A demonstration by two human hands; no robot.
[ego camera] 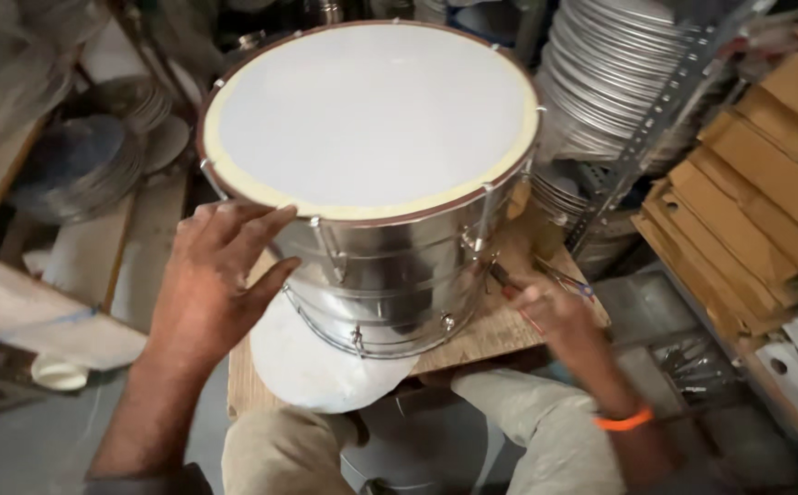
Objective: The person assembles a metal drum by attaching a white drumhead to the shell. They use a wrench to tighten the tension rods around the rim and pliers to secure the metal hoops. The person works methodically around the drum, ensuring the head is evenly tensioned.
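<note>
Knees: the person's legs in pale trousers sit tucked just below the drum, closest to the camera, so the work is within easy reach.
Left hand: left hand lies spread and flat against the near-left rim and wall of the drum, seemingly to steady it; its grip is splayed, pinching nothing.
Right hand: right hand, blurred, is at the drum's lower right side, its grip pressed around a thin red-handled tool aimed at a tension fitting; an orange wristband sits on the wrist.
Drum: drum stands upright on a wooden tabletop, over a loose white round skin; shiny ribbed steel shell, white head with a cream border and brown hoop, metal lugs around the side.
Beyond the drum: stacked metal discs to its right, cardboard boxes farther right.
</note>
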